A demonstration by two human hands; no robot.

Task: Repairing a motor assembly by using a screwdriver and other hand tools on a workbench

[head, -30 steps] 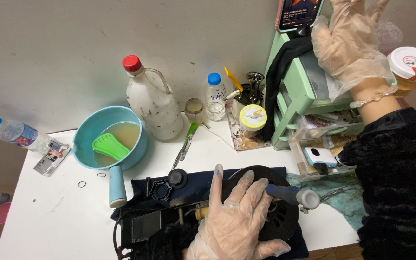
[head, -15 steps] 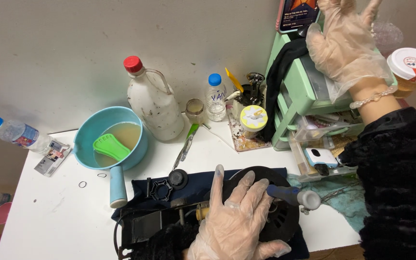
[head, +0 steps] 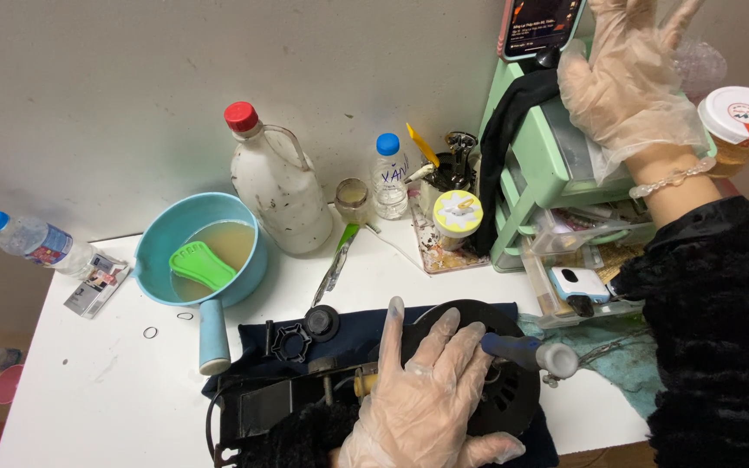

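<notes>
My left hand (head: 422, 394), in a clear glove, rests flat with fingers spread on a black round machine part (head: 496, 364) lying on a dark blue cloth (head: 366, 334). A blue-handled tool (head: 526, 351) lies across that part by my fingertips. My right hand (head: 630, 82), also gloved, is raised with fingers apart in front of the green drawer unit (head: 535, 165), just right of a phone (head: 539, 26) propped on top. It holds nothing.
A blue pan (head: 201, 251) of murky liquid holds a green brush (head: 201, 264). A big red-capped bottle (head: 275, 186), a small blue-capped bottle (head: 389, 173), a small jar (head: 457, 217), a lying water bottle (head: 36, 243) and a white-lidded jar (head: 743, 121) stand around the white table (head: 106, 381).
My right hand has shifted slightly left and upward near the phone. My left hand stays on the black part.
</notes>
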